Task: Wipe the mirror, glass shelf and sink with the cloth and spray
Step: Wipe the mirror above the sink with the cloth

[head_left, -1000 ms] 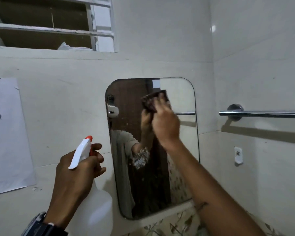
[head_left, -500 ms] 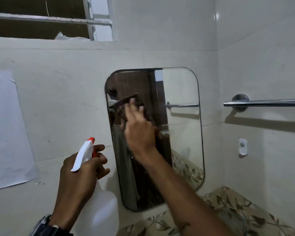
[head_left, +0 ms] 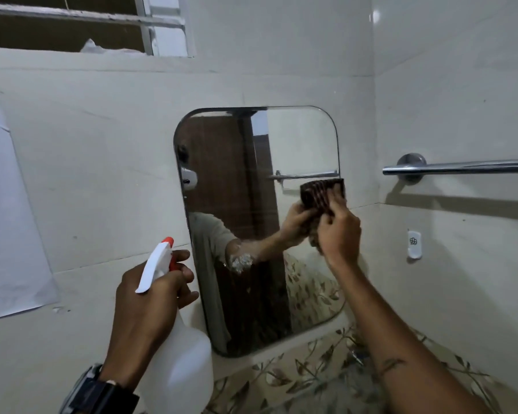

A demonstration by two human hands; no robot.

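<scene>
One of the three surfaces is all I can vouch for so far: I am on the mirror (head_left: 260, 204), and the glass shelf and the sink are nowhere in view, so I judge both are yet to be wiped. My right hand (head_left: 338, 231) is closed around the dark ribbed cloth (head_left: 320, 194), fingers curled and pinching it, pressing it flat to the glass at the mirror's right edge, about halfway up. Everything on the mirror to the left of that hand and below it looks fairly clear, though the light is dim and I cannot tell whether streaks or spray remain there. My left hand (head_left: 150, 300) sits lower and to the left of the right one, apart from the mirror, wrapped tight round the neck of the spray bottle (head_left: 186, 363) with a finger near the orange nozzle, which points toward the glass. Its body is white and cloudy, hanging below my left hand; I cannot make out a liquid level through it, so how much spray is left is unknown. Out to the right of my right hand a chrome towel rail (head_left: 461, 167) runs along the side wall.
</scene>
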